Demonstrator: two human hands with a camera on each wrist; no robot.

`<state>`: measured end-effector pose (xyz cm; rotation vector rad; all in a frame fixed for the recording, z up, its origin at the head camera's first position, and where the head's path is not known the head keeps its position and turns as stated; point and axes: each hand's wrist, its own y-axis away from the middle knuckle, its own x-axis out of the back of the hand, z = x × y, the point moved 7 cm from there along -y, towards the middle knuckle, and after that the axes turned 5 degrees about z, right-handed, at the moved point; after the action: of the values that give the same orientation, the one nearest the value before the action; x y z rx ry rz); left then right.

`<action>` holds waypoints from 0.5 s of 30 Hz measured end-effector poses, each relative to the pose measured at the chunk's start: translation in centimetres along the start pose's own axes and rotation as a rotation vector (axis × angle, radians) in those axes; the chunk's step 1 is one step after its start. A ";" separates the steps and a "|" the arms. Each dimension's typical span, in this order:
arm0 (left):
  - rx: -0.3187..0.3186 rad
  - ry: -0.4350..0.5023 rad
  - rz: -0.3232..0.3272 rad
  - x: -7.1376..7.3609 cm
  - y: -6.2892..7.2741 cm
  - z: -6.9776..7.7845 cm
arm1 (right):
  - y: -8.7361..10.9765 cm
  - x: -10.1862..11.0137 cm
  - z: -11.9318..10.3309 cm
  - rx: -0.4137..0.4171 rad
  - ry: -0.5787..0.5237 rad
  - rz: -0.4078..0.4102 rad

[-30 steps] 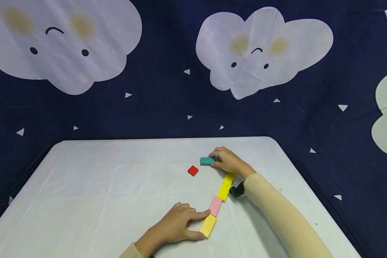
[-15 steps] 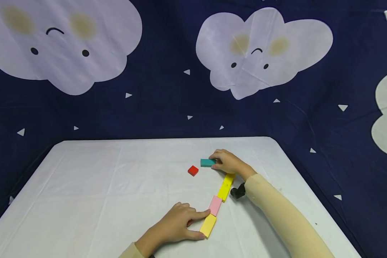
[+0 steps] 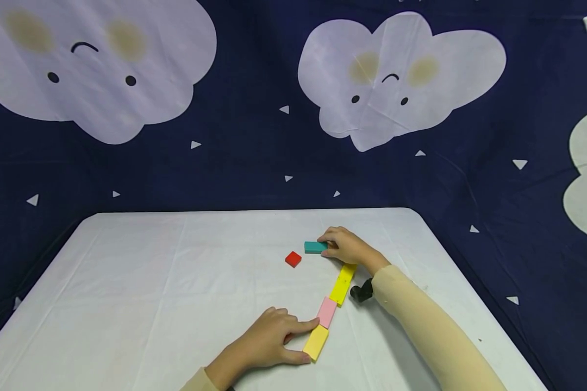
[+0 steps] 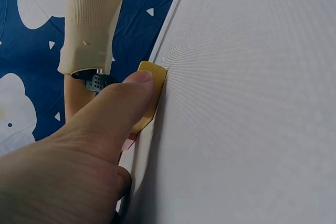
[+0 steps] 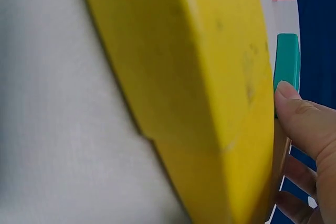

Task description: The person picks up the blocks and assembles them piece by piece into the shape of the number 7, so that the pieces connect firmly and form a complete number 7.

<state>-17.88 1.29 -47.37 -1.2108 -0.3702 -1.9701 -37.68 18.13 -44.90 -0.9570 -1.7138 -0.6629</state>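
Note:
Thumb and index finger of my left hand [image 3: 269, 339] pinch a pale yellow block [image 3: 316, 343] at the near end of a row. The thumb lies against its near end, and the index fingertip touches where it meets a pink block [image 3: 326, 312]. In the left wrist view the thumb rests on the pale yellow block [image 4: 156, 80]. Beyond the pink one, bright yellow blocks [image 3: 343, 285] continue the row. My right hand [image 3: 347, 245] pinches the right end of a teal block [image 3: 314, 247], which the right wrist view shows under the thumb [image 5: 294, 108]. Part of that block is hidden.
A small red block [image 3: 293, 259] lies left of the row, near the teal block. The white table [image 3: 176, 282] stretches to the left, with a dark cloud-patterned cloth [image 3: 254, 163] behind it. A black wrist device [image 3: 362, 291] hangs beneath the right wrist, close to the bright yellow blocks.
My right hand has drawn the teal block slightly toward me, mostly in the first half second. The left hand and the row of blocks stay in place.

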 end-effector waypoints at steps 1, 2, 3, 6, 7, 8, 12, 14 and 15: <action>0.001 0.002 -0.001 0.0 0.0 0.0 | 0.0 0.0 0.0 0.000 0.001 0.001; 0.001 0.003 -0.001 0.0 0.0 0.0 | 0.0 0.0 0.0 -0.001 0.002 0.001; 0.000 0.004 0.000 0.0 0.0 0.0 | 0.0 0.0 0.0 -0.001 0.004 0.002; -0.005 0.003 0.004 0.0 0.0 0.0 | 0.0 -0.1 0.1 -0.006 0.009 0.002; -0.006 0.005 0.004 0.0 0.0 0.0 | 0.0 -0.1 0.1 -0.007 0.007 0.002; -0.006 0.004 0.005 0.0 0.0 0.0 | 0.0 -0.1 0.1 -0.007 0.007 0.003; -0.006 0.005 0.001 -0.1 0.0 0.0 | 0.0 0.0 0.0 0.004 0.002 0.008; -0.003 0.005 -0.002 -0.1 0.0 0.0 | 0.0 0.1 -0.1 0.008 0.006 0.009; 0.000 0.006 -0.005 -0.1 0.0 0.0 | 0.0 0.1 -0.1 0.010 0.008 0.008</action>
<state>-17.89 1.36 -47.47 -1.2051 -0.3699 -1.9775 -37.61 18.10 -44.73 -0.9526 -1.7036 -0.6520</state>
